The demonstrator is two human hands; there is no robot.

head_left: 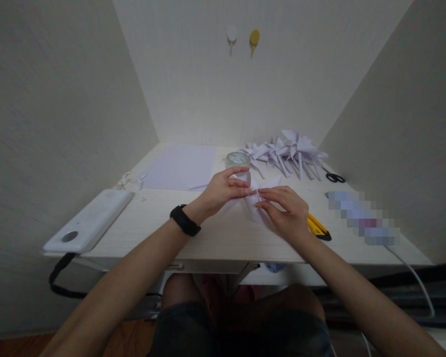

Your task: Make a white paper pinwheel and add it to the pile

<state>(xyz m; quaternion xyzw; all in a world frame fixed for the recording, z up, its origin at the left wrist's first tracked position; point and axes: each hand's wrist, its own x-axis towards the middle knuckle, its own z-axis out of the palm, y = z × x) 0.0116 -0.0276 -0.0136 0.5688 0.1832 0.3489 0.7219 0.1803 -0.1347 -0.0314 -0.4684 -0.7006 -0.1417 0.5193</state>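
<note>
Both my hands meet over a white folded paper piece in the middle of the desk. My left hand, with a black band on its wrist, pinches the paper's left side, fingers curled. My right hand presses on the paper's right side with its fingers together at a fold. Most of the paper is hidden under my fingers.
A pile of folded paper pinwheels lies at the back right, with a tape roll beside it. Black scissors, a yellow cutter, flat white sheets and a white device lie around on the desk.
</note>
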